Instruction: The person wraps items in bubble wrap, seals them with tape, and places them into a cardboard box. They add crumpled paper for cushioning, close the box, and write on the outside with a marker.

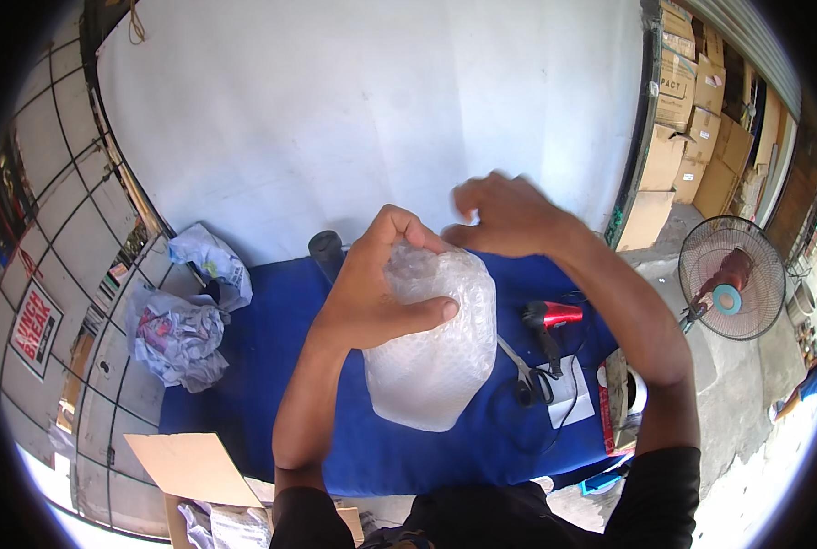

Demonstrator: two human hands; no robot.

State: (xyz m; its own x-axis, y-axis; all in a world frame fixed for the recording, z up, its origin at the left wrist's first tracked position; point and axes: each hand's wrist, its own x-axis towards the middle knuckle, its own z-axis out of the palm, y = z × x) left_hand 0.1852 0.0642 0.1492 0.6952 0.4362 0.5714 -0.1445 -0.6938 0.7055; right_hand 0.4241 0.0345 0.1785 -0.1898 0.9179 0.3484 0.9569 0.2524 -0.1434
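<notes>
A bundle of clear bubble wrap (430,370) stands before me over the blue table cover (278,384); what it encloses is hidden. My left hand (388,288) grips its upper left part, thumb across the front and fingers over the top. Just right of the bundle's top, my right hand (501,216) is raised and slightly blurred, fingers curled and apart from the thumb; whether it holds anything thin cannot be told. Black-handled scissors (525,381) lie right of the bundle, near a red and black hair dryer (552,319) and a sheet of white paper (573,401).
Crumpled paper (182,336) lies at the table's left. A dark cylindrical object (326,250) is behind my left hand. An open cardboard box (196,466) stands lower left. At right are a roll of tape (635,394), a fan (731,278), stacked cartons (676,89) and a distant person (810,384).
</notes>
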